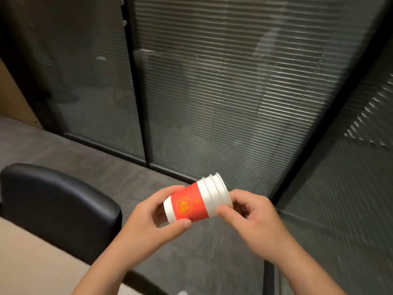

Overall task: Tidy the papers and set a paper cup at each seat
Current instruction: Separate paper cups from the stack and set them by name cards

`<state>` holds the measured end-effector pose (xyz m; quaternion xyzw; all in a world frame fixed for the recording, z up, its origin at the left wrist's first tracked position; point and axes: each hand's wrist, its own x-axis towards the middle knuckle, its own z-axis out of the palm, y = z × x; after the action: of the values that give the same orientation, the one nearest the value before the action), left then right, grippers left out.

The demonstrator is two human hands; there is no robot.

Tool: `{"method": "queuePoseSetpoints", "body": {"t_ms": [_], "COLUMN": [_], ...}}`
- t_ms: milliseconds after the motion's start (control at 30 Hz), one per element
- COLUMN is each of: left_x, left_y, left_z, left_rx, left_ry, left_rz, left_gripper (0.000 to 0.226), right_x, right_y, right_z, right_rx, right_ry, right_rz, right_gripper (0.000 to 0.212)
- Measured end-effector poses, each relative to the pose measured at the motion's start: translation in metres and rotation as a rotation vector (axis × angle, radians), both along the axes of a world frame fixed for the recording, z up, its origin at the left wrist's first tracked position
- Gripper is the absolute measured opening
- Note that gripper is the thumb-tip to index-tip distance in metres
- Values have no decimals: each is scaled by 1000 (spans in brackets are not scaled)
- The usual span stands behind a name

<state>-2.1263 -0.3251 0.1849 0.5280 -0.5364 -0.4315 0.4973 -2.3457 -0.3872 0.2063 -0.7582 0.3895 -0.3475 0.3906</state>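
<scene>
Holding the nested paper cups [196, 201] sideways, the left hand [148, 218] grips the base end; the right hand [253, 218] pinches the rims, long axis running between both grips.

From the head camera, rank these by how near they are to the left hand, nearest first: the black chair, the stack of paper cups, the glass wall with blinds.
1. Stack of paper cups: held in the left hand itself, with the right hand at its rim end.
2. Black chair: to the left, beside the table edge.
3. Glass wall with blinds: farthest, across the floor ahead.
</scene>
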Motion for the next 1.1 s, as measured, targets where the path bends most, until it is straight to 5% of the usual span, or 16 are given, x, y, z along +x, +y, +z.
{"method": "queuePoseSetpoints", "body": {"t_ms": [333,433,700,867,1100], "left_x": [91,120,223,297,361], "left_y": [-211,-241,-254,-254,-225], "left_z": [-5,-3,-14,-9,15], "left_rx": [-62,-48,18,66,119], "left_ry": [-50,-65,-166,-279,-346], "left_rz": [110,205,585,905,1403], "left_gripper": [53,52,55,55,56], "right_x": [97,138,290,424,601], "right_y": [-228,-280,-365,-405,-396], "right_z": [11,19,-2,-6,19], "right_rx": [-31,-67,-94,-113,-133], "right_ry": [86,117,87,-9,-53], "right_rz": [81,145,540,882,1404], "right_gripper": [7,24,33,18,21]}}
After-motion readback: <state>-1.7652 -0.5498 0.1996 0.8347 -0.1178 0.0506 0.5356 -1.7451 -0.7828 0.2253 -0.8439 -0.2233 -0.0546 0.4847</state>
